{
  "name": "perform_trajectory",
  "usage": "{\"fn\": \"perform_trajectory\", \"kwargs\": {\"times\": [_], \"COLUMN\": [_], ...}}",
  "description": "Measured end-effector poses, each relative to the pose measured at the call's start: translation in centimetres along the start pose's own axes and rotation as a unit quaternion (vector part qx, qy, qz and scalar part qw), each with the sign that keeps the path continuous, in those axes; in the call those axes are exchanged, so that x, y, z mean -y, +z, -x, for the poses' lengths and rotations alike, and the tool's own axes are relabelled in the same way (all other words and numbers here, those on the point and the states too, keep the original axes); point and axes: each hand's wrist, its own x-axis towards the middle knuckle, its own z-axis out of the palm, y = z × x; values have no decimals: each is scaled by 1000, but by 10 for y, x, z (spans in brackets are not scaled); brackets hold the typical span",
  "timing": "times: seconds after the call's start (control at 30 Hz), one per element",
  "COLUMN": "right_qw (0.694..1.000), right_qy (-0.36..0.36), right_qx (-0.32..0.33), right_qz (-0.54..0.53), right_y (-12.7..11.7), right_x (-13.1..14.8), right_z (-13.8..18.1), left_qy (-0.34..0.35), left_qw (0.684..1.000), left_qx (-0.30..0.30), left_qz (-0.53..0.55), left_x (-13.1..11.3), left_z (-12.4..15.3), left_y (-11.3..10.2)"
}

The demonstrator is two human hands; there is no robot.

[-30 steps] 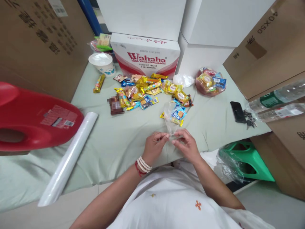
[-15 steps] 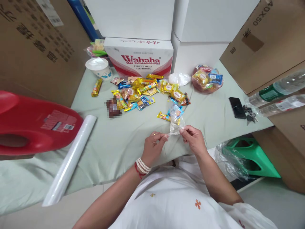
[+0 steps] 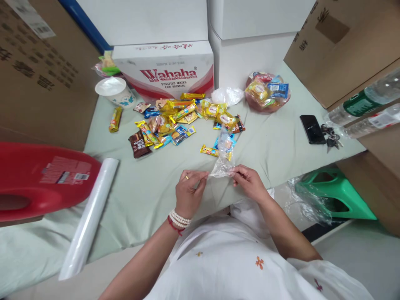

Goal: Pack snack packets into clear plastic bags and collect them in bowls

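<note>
A clear plastic bag [image 3: 221, 166] is stretched between my two hands above the cloth-covered table. My left hand [image 3: 190, 189] pinches one corner of its near edge between thumb and fingers. At the other corner, my right hand [image 3: 248, 180] has the same edge pinched. The bag's far end lies over a blue snack packet [image 3: 229, 141] and beside a small yellow snack packet [image 3: 208, 151]. Farther back is a loose pile of wrapped snacks [image 3: 170, 118], with a brown cocoa packet [image 3: 139, 145] at its left edge.
Behind the snacks stands a white-and-red water carton [image 3: 168, 75]. A paper tub [image 3: 115, 91] is at left, a bundle of bagged snacks [image 3: 267, 93] at right. A phone [image 3: 312, 129] and keys [image 3: 333, 141] lie far right. A red jug [image 3: 46, 179] and a plastic roll [image 3: 90, 216] occupy the left.
My hands have drawn farther apart, pulling the bag's near edge wider. The view has shifted slightly, and the snacks lie as before.
</note>
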Motion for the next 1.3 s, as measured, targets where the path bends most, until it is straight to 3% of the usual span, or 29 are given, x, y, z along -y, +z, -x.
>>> {"fn": "perform_trajectory", "kwargs": {"times": [0.2,0.33,0.4,0.53,0.67,0.73,0.83,0.97,1.1,1.2,1.3], "right_qw": [1000,996,992,991,995,995,995,984,965,935,886], "right_qy": [7,-42,-69,-67,3,44,37,-31,-30,-63,-105], "right_qx": [24,47,63,40,24,47,38,29,68,105,144], "right_qz": [8,55,83,109,95,76,80,172,252,332,428], "right_y": [-2,5,9,6,-25,-43,-54,-29,11,37,63], "right_x": [2,9,11,5,-6,-5,9,25,26,33,49], "right_z": [5,5,4,7,18,23,20,-11,-47,-58,-59], "left_qy": [9,76,69,-93,-265,-293,-290,-282,-302,-322,-318], "left_qw": [1000,997,996,986,905,879,875,879,908,919,925], "left_qx": [-7,17,42,26,-82,-99,-75,-27,16,-35,-103], "left_qz": [-12,-28,-22,137,323,364,381,382,291,224,182], "left_x": [-5,-25,-33,-24,0,4,-2,-13,-5,2,3], "left_z": [2,5,4,-6,-12,-11,-5,5,17,21,11], "left_y": [-7,-2,4,9,-5,-13,-15,-10,-23,-40,-47]}}
